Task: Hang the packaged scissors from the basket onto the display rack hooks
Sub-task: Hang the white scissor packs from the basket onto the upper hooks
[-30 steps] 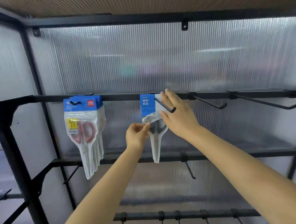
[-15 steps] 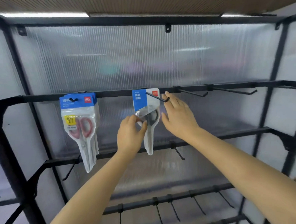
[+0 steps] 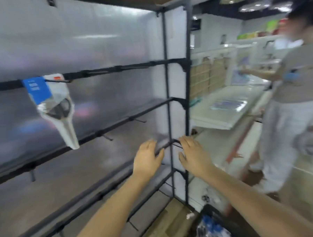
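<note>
A packaged pair of scissors with a blue card hangs from a black hook on the rack's upper bar at the left, swung at a slant. My left hand and my right hand are in mid-air well below and to the right of it, fingers relaxed, holding nothing. They sit in front of the rack's lower bars. A dark basket with blue-and-clear packages shows at the bottom edge, below my right forearm. The whole frame is motion-blurred.
The black display rack has translucent back panels and several bare hooks on its lower bars. Beyond its right post stand white shelves with goods. A person in a grey top stands close at the right.
Both hands have let go of the scissors package and dropped down and away from it. The view has swung right, so the package now hangs at the left and the basket appears.
</note>
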